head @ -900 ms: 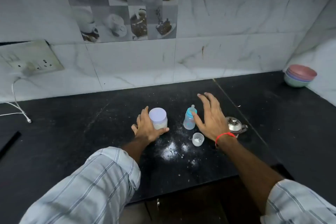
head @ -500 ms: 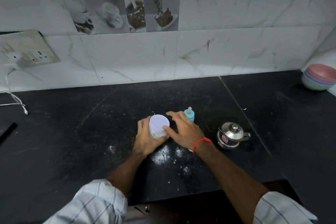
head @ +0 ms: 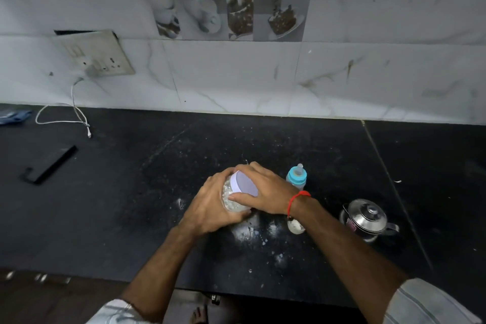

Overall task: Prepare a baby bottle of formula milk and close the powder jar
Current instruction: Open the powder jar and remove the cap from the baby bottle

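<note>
Both grips curl round the powder jar (head: 234, 198), right hand (head: 265, 192) covering its lid (head: 246, 183), left hand (head: 210, 208) hiding its body.

The jar (head: 232, 198) sits on the counter (head: 157, 205) near its front edge, tilted, held between both hands: the left hand (head: 210, 208) wraps its left side, the right hand (head: 263, 192) lies over the lid (head: 246, 183). The bottle (head: 297, 177) stands just right of the right hand. A cup (head: 295, 226) sits in front of the bottle, partly under the right wrist. Spilled powder (head: 246, 231) lies in front of the jar. The kettle (head: 366, 218) stands farther right. Far left lie a phone (head: 48, 164) and, behind it, a cable (head: 76, 116) by the wall (head: 236, 73).
</note>
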### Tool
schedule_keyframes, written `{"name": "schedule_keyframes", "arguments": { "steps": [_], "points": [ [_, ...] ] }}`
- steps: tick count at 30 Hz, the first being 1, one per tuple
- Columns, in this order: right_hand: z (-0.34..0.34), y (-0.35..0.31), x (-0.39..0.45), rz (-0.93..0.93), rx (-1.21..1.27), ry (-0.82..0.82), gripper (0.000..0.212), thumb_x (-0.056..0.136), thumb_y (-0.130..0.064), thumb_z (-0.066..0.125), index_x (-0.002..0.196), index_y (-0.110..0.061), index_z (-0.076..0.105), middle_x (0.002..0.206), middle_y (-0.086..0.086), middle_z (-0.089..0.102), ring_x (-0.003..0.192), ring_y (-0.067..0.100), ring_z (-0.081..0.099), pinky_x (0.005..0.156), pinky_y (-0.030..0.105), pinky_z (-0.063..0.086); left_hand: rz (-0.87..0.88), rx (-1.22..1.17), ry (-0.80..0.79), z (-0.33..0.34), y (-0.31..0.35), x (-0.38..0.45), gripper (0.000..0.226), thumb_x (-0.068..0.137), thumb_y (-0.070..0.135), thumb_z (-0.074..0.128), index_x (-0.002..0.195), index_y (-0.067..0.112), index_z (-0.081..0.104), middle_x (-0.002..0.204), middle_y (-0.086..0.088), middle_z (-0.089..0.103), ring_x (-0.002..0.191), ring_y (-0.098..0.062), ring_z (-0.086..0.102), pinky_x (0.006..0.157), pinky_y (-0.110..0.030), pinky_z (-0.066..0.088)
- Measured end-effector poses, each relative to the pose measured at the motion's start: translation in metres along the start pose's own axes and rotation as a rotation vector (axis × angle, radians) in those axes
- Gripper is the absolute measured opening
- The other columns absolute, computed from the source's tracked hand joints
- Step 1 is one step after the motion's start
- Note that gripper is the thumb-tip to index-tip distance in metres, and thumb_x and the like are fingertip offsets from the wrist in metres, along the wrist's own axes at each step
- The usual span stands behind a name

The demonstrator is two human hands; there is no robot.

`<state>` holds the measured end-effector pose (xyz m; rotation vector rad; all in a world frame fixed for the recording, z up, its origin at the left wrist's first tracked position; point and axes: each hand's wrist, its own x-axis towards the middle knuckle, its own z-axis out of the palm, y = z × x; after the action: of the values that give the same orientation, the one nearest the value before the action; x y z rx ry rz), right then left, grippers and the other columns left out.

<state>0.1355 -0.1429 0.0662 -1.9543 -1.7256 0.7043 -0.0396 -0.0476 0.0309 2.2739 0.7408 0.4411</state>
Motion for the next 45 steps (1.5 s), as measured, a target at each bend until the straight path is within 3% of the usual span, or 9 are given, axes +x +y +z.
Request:
{"name": "schedule_keyframes", "arguments": {
  "steps": [9,15,19,25,29,34,37,42,45],
  "points": [
    [-0.012,-0.014,0.007,-0.016,0.082,-0.005,0.053,0.096,-0.058,0.057,0.143,-0.044,0.037,0.122,-0.005,0.048,0.112,0.017,0.057,0.099,0.04,0.048,0.021,0.026,-0.25,-0.044,-0.002,0.029,0.11,0.054,0.063,0.089,0.145,0.06,0.028,0.127,0.02,0.063,0.113,-0.011,0.064,0.093,-0.044,0.059],
    [0.018,-0.051,0.026,0.486,-0.017,0.291,0.05,0.091,-0.076,0.033,0.112,-0.034,0.049,0.115,0.004,0.059,0.105,0.033,0.063,0.09,0.047,0.051,0.057,0.166,-0.166,-0.039,0.007,0.024,0.135,0.064,0.068,0.079,0.16,0.044,-0.013,0.14,0.011,0.064,0.118,-0.019,0.068,0.095,-0.041,0.057],
    [0.024,-0.053,0.017,0.168,-0.24,0.571,0.048,0.093,-0.064,0.035,0.102,-0.026,0.062,0.095,-0.003,0.067,0.083,0.025,0.068,0.069,0.041,0.055,0.105,0.012,-0.287,-0.053,-0.006,0.027,0.132,0.064,0.061,0.083,0.16,0.051,-0.007,0.135,0.016,0.066,0.115,-0.009,0.068,0.098,-0.038,0.056],
    [-0.005,-0.051,0.01,-0.214,-0.089,0.199,0.041,0.097,-0.048,0.051,0.133,-0.029,0.057,0.121,-0.005,0.057,0.104,0.016,0.063,0.088,0.043,0.054,0.115,-0.573,-0.565,-0.059,-0.018,0.02,0.081,0.075,0.021,0.083,0.146,0.018,0.044,0.132,0.004,0.066,0.124,-0.021,0.064,0.099,-0.036,0.053],
    [-0.026,-0.058,0.001,-0.184,0.405,-0.016,0.073,0.091,-0.032,0.063,0.157,-0.037,0.031,0.144,0.002,0.033,0.137,0.018,0.04,0.117,0.04,0.036,0.089,-0.509,-0.488,-0.067,-0.018,0.024,0.117,0.072,0.029,0.09,0.163,0.029,0.017,0.147,0.011,0.058,0.133,-0.017,0.06,0.108,-0.041,0.053],
    [-0.024,-0.069,0.005,0.272,-0.151,0.055,0.074,0.081,-0.083,0.051,0.145,-0.051,0.032,0.145,-0.009,0.045,0.13,0.02,0.053,0.107,0.045,0.047,0.087,-0.07,-0.425,-0.075,-0.008,0.018,0.14,0.064,0.06,0.088,0.152,0.06,-0.02,0.135,0.017,0.061,0.111,-0.007,0.066,0.093,-0.038,0.059],
    [-0.026,-0.066,0.0,0.087,0.039,-0.106,0.078,0.09,-0.037,0.071,0.153,-0.048,0.026,0.153,-0.007,0.029,0.139,0.02,0.034,0.113,0.039,0.037,0.078,-0.043,-0.377,-0.074,-0.013,0.017,0.142,0.06,0.067,0.087,0.15,0.062,-0.023,0.145,0.014,0.056,0.122,-0.013,0.063,0.096,-0.043,0.057],
    [-0.011,-0.054,-0.001,0.168,0.047,0.017,0.077,0.079,-0.071,0.068,0.146,-0.048,0.037,0.143,-0.009,0.043,0.132,0.014,0.045,0.112,0.043,0.043,0.067,-0.056,-0.401,-0.069,-0.02,0.013,0.143,0.061,0.063,0.09,0.15,0.063,-0.022,0.14,0.018,0.055,0.117,-0.009,0.062,0.095,-0.04,0.058],
    [-0.005,-0.049,-0.006,0.07,0.118,0.102,0.065,0.083,-0.047,0.08,0.138,-0.038,0.047,0.134,-0.012,0.047,0.119,0.006,0.053,0.099,0.03,0.051,0.045,-0.137,-0.442,-0.061,-0.031,0.016,0.142,0.056,0.063,0.094,0.153,0.064,-0.011,0.153,0.017,0.047,0.13,-0.006,0.055,0.104,-0.041,0.055]
  ]
}}
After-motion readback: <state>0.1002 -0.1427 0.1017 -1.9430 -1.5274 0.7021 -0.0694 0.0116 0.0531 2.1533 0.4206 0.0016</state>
